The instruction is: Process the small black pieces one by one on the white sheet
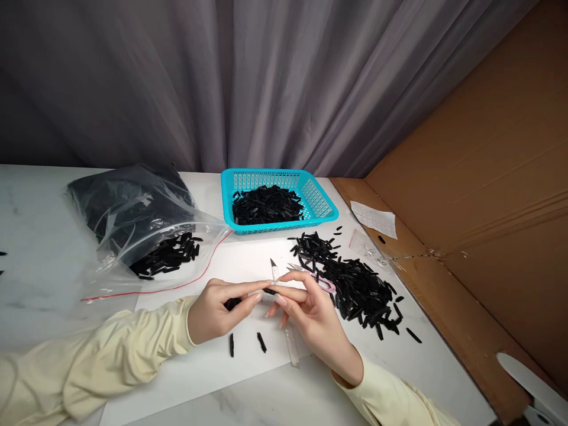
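Note:
A small black piece (pixel 269 291) is held between the fingertips of both hands above the white paper. My left hand (pixel 226 307) pinches its left end, and my right hand (pixel 306 302) pinches the other end. Under the right hand lies a craft knife with a clear handle (pixel 291 346), its blade pointing away beyond the fingers. Pink-handled scissors (pixel 327 284) lie just right of the right hand, partly hidden. Two black pieces (pixel 231 345) lie on the paper nearer me, and more dark pieces show behind the left hand.
A blue basket (pixel 227 207) holding many black pieces stands at the back. On the left is an open clear zip bag (pixel 133 213) of black pieces. A loose black pile (pixel 364 290) spreads at the right, near a paper slip (pixel 373 219) and a cardboard wall (pixel 483 177).

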`<state>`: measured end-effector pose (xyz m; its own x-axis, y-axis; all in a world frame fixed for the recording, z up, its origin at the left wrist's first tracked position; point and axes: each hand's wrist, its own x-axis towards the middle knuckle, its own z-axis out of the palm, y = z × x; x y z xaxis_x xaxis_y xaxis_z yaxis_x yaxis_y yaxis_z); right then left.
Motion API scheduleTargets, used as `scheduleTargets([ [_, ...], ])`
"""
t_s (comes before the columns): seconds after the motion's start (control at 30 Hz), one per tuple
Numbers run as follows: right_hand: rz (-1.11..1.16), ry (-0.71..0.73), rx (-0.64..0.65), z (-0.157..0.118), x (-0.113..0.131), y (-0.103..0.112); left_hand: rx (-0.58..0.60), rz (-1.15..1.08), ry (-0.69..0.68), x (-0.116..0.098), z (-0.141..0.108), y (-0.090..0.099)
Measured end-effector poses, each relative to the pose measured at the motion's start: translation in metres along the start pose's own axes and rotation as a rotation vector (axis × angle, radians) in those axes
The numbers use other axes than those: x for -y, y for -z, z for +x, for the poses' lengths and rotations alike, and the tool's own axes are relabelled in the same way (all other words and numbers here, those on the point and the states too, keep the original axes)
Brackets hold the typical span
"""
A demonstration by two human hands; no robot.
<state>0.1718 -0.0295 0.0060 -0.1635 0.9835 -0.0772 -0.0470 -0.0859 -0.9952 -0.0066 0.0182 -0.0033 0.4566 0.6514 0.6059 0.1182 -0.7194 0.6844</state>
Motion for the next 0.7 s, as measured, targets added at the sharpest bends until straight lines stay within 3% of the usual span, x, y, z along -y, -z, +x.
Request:
scheduleTargets([
  [0.3,0.007,-0.019,0.011,0.001,0.000,0.000,0.008,-0.035,0.016,0.002,-0.002,0.000],
  [0.43,-0.004,-0.006,-0.009,0.006,0.006,0.005,0.038,-0.046,0.124,0.002,-0.001,0.001],
  [0.6,-0.310,0.216,-0.161,0.052,0.039,0.028,0.055,-0.071,0.276,0.006,-0.002,0.000],
  [0.7,-0.701,0.399,-0.169,0.088,0.060,0.035,0.082,-0.094,0.341,0.007,-0.002,-0.001],
])
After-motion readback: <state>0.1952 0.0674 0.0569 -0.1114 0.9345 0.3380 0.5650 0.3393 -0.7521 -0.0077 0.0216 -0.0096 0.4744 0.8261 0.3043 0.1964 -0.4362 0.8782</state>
